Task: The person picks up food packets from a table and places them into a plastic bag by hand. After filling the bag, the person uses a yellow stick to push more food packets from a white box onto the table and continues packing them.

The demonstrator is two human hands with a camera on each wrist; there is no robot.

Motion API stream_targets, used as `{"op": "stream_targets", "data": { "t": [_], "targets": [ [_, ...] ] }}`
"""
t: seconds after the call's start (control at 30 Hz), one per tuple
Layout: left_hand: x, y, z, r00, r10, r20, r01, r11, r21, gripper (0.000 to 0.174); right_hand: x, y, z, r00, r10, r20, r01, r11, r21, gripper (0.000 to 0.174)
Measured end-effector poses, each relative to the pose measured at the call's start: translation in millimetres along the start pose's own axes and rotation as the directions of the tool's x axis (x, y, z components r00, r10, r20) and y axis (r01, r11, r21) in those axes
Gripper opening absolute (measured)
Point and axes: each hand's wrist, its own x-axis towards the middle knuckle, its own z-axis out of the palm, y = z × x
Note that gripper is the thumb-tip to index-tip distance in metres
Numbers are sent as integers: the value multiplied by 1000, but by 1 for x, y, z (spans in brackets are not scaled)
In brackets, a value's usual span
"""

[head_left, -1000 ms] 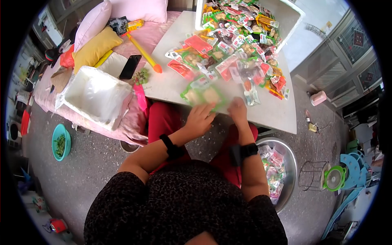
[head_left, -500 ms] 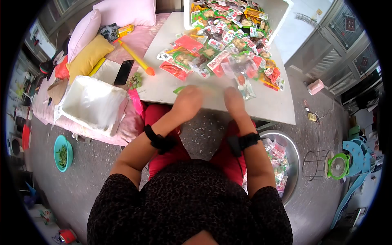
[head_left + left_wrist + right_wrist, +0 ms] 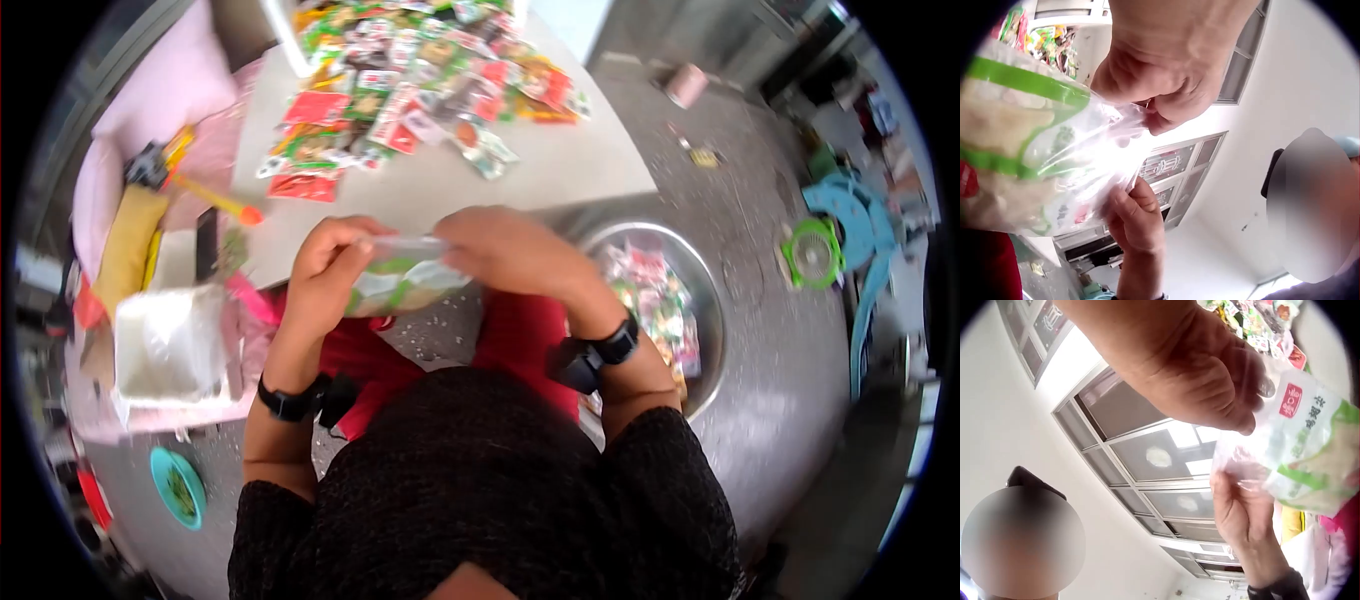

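Note:
Between both hands, over the lap at the table's front edge, is a clear plastic food bag (image 3: 405,283) with green and white print. My left hand (image 3: 328,275) pinches one end of its top edge between thumb and fingers. At the opposite corner, my right hand (image 3: 520,252) pinches the same edge. In the left wrist view the bag (image 3: 1035,144) shows pale food behind green bands, its clear top stretched between the hands. Red and green lettering marks the bag (image 3: 1310,434) in the right wrist view.
The table (image 3: 570,165) carries a heap of small food packets (image 3: 430,75) at the back. A metal basin (image 3: 712,345) of packets stands on the floor at the right. At the left are a white foam box (image 3: 172,345), a phone (image 3: 207,245) and a green bowl (image 3: 178,488).
The bag has come off the table toward the body and now spans both hands. Both hands have closed on its top edge. The head view has swung to the right.

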Motion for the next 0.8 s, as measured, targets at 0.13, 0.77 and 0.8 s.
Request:
{"op": "stream_targets", "data": {
  "t": [0.13,0.77,0.8],
  "targets": [
    [-8,-4,19,995,-32,96,34,999,-19,6,-21,-9,3,989,116,96,-119,992,33,16],
    [-49,-162,-43,752,-658,-35,642,720,263,9,-267,108,-35,408,888,-214,-860,452,237,10],
    [-54,-168,-47,732,-680,-41,663,698,270,9,-283,120,-27,329,923,-198,-879,376,293,10]
  ]
}}
